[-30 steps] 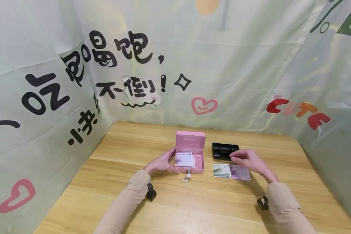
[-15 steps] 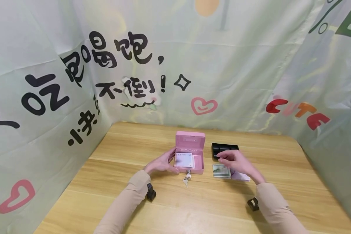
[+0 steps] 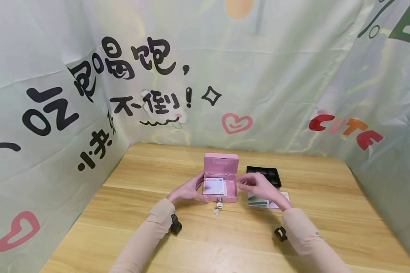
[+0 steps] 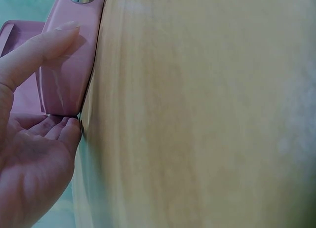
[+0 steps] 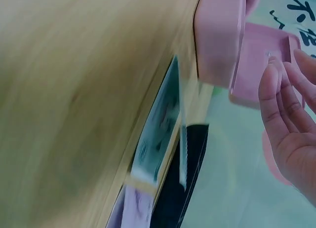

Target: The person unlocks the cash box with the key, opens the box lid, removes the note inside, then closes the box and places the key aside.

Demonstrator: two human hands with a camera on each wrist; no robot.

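Note:
A pink metal cash box stands with its lid raised. Pale purple folded banknotes lie inside. A silver lock with keys is at its front. My left hand grips the box's left front corner, thumb on the front and fingers along the side. My right hand hovers just right of the box, fingers loosely bent; no object shows between them. Beneath and behind it are a green banknote and a purple banknote, partly hidden by the hand.
A black coin tray sits right of the box, partly behind the right hand. The wooden table is bordered by hanging printed cloth at the back and both sides. Small cameras are worn on both wrists.
My right hand has moved left from above the black tray and purple banknote to the right side of the cash box. The left hand has kept its place on the box.

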